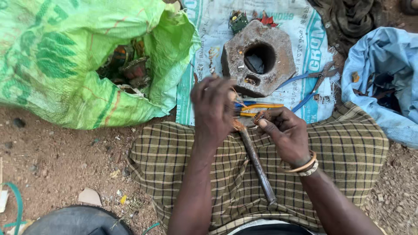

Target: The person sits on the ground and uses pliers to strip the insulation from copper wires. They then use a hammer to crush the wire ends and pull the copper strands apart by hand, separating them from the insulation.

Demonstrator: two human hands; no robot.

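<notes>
Both hands meet over the lap: left hand (213,109) and right hand (285,132) pinch coloured wires (257,105) running left–right; a metal rod (256,163) points near.

One hexagonal metal block (257,58) with one round hole. Left of it, one green sack (65,56); right of it, one blue-handled pliers (311,85) and one blue sack (383,74). Below it, one metal rod (257,163) and two hands.
</notes>
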